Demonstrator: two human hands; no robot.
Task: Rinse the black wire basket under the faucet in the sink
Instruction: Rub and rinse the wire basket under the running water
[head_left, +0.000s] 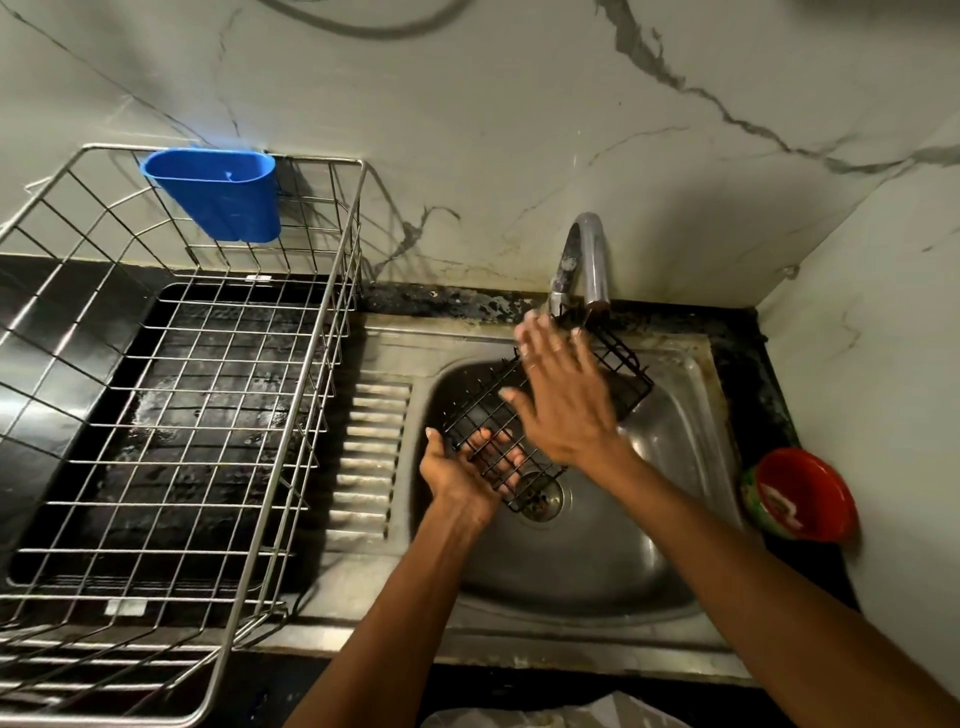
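The black wire basket (480, 402) hangs tilted over the steel sink (670, 525), its far end up under the curved metal faucet (587, 260). My left hand (467, 467) holds the basket's near end from below, fingers curled up through the wires. My right hand (561, 395) lies flat over the basket's middle, fingers straight and spread toward the faucet spout. Much of the basket's middle is hidden by that hand. I cannot tell whether water is running.
A large steel wire dish rack (171, 395) with a blue plastic cup holder (218, 195) stands on the black counter to the left. A red bowl (802, 493) sits at the sink's right edge. The sink drain (545, 501) lies below the basket.
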